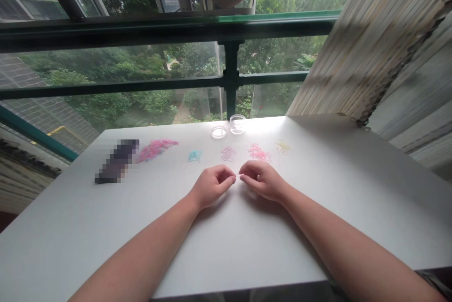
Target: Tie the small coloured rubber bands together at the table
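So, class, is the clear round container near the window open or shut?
Apparently open: the container stands on the white table, and what looks like its lid lies beside it.

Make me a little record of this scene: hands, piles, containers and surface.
Left hand: fingers pinched on a small pale piece, too tiny to identify
Right hand: pinched at the same piece's other end
Piles, left to right: mostly pink mix, blue pile, pale pink pile, brighter pink pile, yellow pile
Behind piles: clear round container, flatter clear disc
Surface: white table
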`<state>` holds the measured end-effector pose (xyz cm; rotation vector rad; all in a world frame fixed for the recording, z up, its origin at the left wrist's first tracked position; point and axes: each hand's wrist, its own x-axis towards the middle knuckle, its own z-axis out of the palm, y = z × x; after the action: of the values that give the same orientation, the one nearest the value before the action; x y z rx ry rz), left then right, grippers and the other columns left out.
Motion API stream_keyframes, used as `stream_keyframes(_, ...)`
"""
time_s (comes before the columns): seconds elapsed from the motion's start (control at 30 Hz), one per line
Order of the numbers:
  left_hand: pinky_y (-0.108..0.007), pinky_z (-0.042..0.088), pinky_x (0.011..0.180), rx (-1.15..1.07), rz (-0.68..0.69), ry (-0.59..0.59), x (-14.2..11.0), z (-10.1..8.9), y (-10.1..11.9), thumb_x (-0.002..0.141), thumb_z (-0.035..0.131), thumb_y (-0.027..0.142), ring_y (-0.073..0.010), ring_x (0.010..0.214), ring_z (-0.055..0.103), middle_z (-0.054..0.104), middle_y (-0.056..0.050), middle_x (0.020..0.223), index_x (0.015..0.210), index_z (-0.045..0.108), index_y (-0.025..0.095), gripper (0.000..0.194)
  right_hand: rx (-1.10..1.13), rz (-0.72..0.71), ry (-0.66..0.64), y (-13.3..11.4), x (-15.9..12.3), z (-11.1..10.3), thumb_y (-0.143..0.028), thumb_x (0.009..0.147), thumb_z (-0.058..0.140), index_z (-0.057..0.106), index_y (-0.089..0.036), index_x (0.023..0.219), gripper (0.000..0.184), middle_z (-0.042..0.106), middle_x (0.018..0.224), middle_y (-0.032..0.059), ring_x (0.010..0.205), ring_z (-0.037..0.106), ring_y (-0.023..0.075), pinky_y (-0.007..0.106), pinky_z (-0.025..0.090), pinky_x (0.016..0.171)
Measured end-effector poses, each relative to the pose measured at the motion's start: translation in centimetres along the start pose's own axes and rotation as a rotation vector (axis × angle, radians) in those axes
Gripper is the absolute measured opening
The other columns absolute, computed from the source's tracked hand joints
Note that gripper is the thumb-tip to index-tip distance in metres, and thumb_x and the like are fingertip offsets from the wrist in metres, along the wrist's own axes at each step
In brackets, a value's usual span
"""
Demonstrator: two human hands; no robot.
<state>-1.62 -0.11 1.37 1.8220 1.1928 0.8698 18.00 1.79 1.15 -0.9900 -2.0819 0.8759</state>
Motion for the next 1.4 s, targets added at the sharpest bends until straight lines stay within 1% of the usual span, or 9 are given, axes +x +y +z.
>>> stream_keyframes(0.43, -0.024, 0.043, 0.064, 0.014, 0.002, -0.011, 0.07, 0.0, -0.15, 0.08, 0.055, 0.035, -0.0133, 0.067, 0.055, 0.065, -0.002, 0.076, 0.08, 0.063, 0.018, 0.02, -0.056, -0.03, 0.002, -0.07, 0.04, -0.13, -0.021, 0.08, 0.052, 0.057, -0.017, 0.074, 0.009, 0.049, 0.061, -0.0013, 0.056, 0.041, 0.0098, 0.023, 0.035, 0.054)
stream_keyframes(0.97, -0.022, 0.04, 0.061, -0.023, 0.005, -0.014, 0.23, 0.22, -0.36, 0.08, 0.055, 0.033, -0.0105, 0.064, 0.049, 0.06, 0.0, 0.072, 0.079, 0.06, 0.017, 0.017, -0.071, -0.044, -0.021, -0.26, -0.17, -0.29, -0.019, 0.08, 0.051, 0.052, -0.018, 0.071, 0.009, 0.046, 0.059, -0.0028, 0.055, 0.039, 0.0094, 0.022, 0.033, 0.053)
stream_keyframes(1.2, -0.021, 0.039, 0.059, -0.063, 0.003, -0.004, 0.17, 0.36, -0.17, 0.078, 0.056, 0.032, -0.0094, 0.061, 0.046, 0.057, 0.001, 0.069, 0.077, 0.059, 0.016, 0.016, -0.065, -0.016, -0.033, -0.3, -0.2, -0.27, -0.02, 0.08, 0.05, 0.052, -0.018, 0.071, 0.009, 0.045, 0.059, -0.0029, 0.055, 0.039, 0.0094, 0.022, 0.033, 0.052)
stream_keyframes(1.4, -0.021, 0.039, 0.059, -0.073, 0.013, -0.008, 0.15, 0.45, -0.16, 0.078, 0.056, 0.029, -0.009, 0.061, 0.047, 0.057, 0.001, 0.07, 0.076, 0.059, 0.017, 0.013, -0.045, 0.014, -0.078, -0.03, -0.22, -0.1, -0.018, 0.079, 0.05, 0.051, -0.018, 0.072, 0.007, 0.045, 0.059, -0.0034, 0.054, 0.039, 0.009, 0.022, 0.033, 0.051)
